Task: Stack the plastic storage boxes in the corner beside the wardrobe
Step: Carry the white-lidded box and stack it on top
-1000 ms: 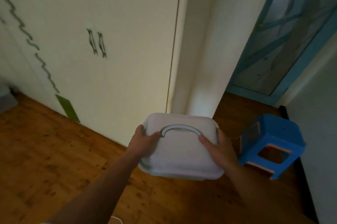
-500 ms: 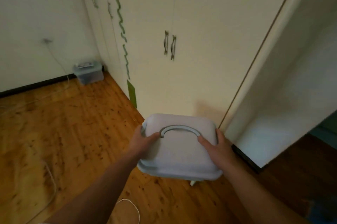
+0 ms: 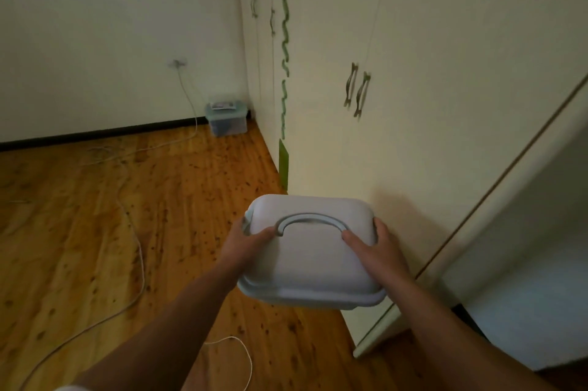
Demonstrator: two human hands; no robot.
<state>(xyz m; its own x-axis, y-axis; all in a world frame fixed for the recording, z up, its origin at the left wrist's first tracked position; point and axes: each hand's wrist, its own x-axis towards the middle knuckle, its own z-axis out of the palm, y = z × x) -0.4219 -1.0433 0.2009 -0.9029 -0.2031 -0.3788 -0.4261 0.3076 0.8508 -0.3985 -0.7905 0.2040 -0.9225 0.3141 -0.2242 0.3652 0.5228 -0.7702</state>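
Observation:
I carry a pale lilac plastic storage box (image 3: pixel 310 258) with a grey carry handle on its lid, held in the air in front of me. My left hand (image 3: pixel 246 244) grips its left side and my right hand (image 3: pixel 375 250) grips its right side, thumbs on the lid. A second, translucent blue storage box (image 3: pixel 226 118) stands on the floor in the far corner, where the wall meets the cream wardrobe (image 3: pixel 429 88).
White cables (image 3: pixel 133 231) trail across the wooden floor from a wall socket (image 3: pixel 177 64) toward me. The wardrobe runs along the right, with its end panel (image 3: pixel 477 247) near my right arm.
My view has swung left, away from the blue stool and doorway, so the far corner and its blue box have come into sight. The box stays held in both hands.

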